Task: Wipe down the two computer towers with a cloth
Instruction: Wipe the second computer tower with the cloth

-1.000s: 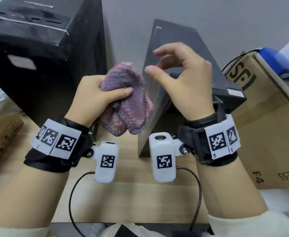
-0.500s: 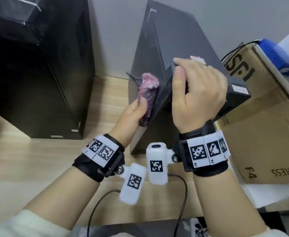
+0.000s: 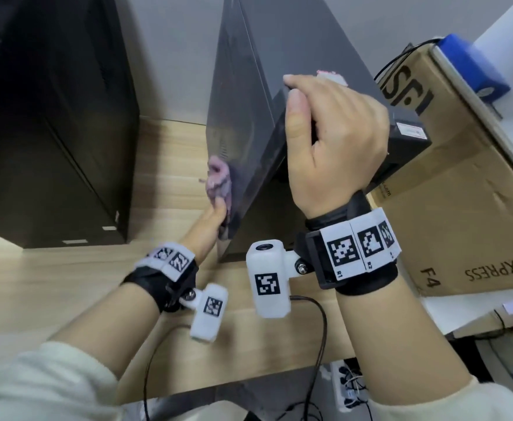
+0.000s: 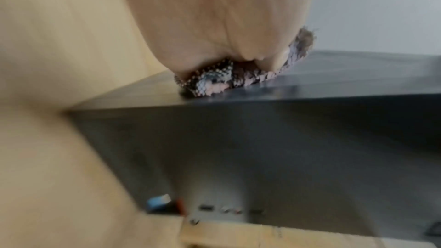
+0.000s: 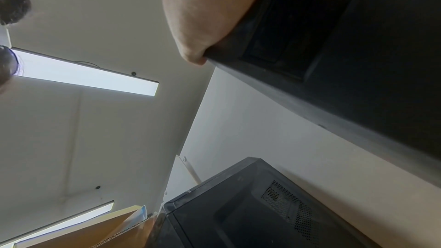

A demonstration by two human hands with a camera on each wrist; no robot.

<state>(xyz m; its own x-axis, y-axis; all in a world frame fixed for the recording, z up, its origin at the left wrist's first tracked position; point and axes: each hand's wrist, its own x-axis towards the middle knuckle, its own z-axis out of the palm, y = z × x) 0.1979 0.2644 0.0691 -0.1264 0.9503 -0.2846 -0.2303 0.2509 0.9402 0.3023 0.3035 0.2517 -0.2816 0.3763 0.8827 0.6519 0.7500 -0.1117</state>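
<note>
Looking down, we are pressing the pink cloth [image 3: 218, 189] with our left hand [image 3: 211, 221] against the grey tower [image 3: 279, 86] at frame centre, on the wooden desk [image 3: 67, 287]; our right hand [image 3: 334, 141] is clenching its top corner. The left wrist view is showing fingers curled round the cloth [image 4: 214, 80]. The right wrist view is showing ceiling lights [image 5: 83, 74] at the left and the second tower [image 5: 250, 205] at the bottom.

head: looks down from above at both wrists, near tower [image 3: 258, 95] centre | left wrist: tight on palm, faces along tower [image 4: 274, 139] side panel, blurred | right wrist: faces up past tower [image 5: 358, 44] top edge to ceiling | shared: the near tower shows in all three
</note>
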